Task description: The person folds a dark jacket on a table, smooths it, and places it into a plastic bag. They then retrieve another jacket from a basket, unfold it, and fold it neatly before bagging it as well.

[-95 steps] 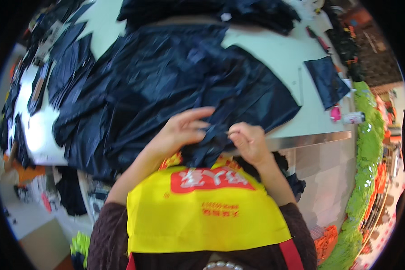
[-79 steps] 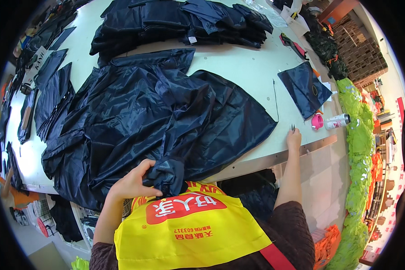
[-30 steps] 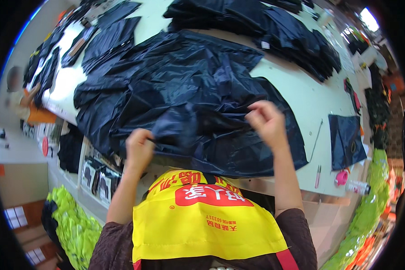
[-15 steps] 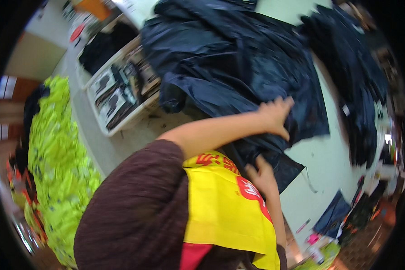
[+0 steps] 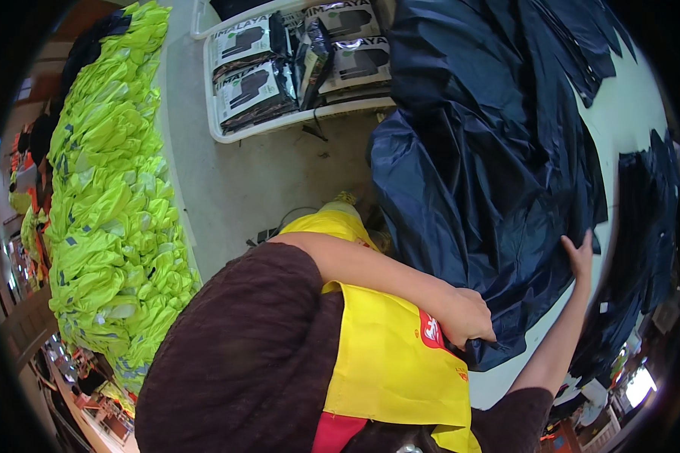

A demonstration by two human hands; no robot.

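A large dark navy garment (image 5: pixel 476 166) of thin, shiny, crumpled fabric hangs over the table edge towards me. My left hand (image 5: pixel 468 317) is closed on its near edge, close to my yellow apron (image 5: pixel 389 362). My right hand (image 5: pixel 579 257) is at the garment's right edge, with thumb and fingers apart. Whether its fingertips touch the fabric I cannot tell. The garment's kind is hard to make out among the folds.
Left of the garment, a white crate (image 5: pixel 219 128) holds several flat plastic-wrapped packages (image 5: pixel 253 90). A long heap of neon yellow garments (image 5: pixel 121 226) lies at the left. More dark garments (image 5: pixel 631 249) lie on the pale table (image 5: pixel 619 121) at the right.
The view has swung, shifting the crate rightward. My left hand, earlier spread over the fabric, now grips its near edge. My right hand has moved outward from near the apron to the garment's right edge.
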